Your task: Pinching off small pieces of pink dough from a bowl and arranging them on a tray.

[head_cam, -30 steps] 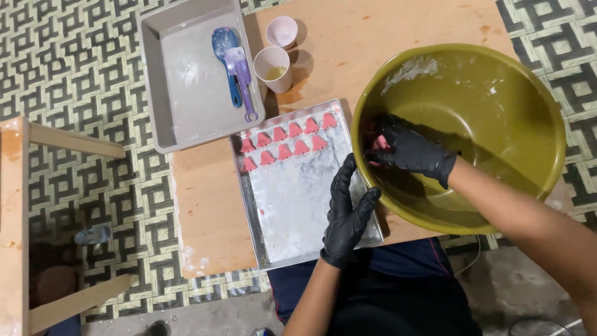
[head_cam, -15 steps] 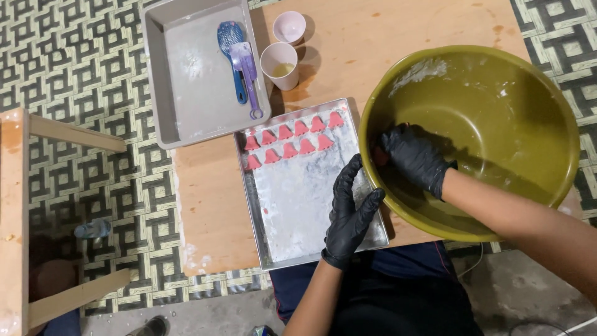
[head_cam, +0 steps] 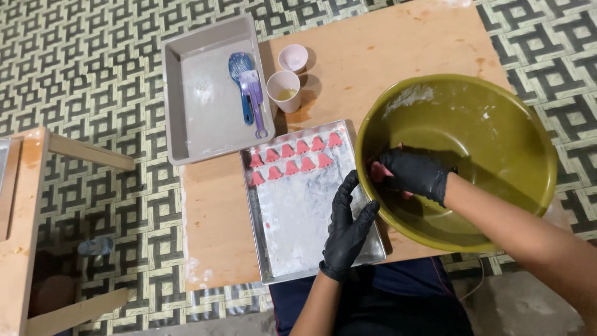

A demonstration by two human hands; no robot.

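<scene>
Both my hands wear black gloves. My right hand (head_cam: 415, 175) is inside a large olive-green bowl (head_cam: 497, 124), closed on pink dough (head_cam: 377, 170) near the bowl's left wall. My left hand (head_cam: 348, 230) rests open on the right side of a floured metal tray (head_cam: 298, 236), fingers pointing up toward the bowl's rim. Two rows of small pink bell-shaped dough pieces (head_cam: 292, 158) lie along the tray's far end.
A grey rectangular tub (head_cam: 199, 118) at the back left holds a blue cutter (head_cam: 239, 68) and a purple tool (head_cam: 255, 99). Two small cups (head_cam: 285, 90) stand behind the tray. A low wooden board (head_cam: 398, 43) carries everything over a patterned floor. A wooden stool (head_cam: 25, 205) stands at left.
The view has shifted slightly. My right hand has moved a little inside the bowl, still on the pink dough. My left hand stays on the tray.
</scene>
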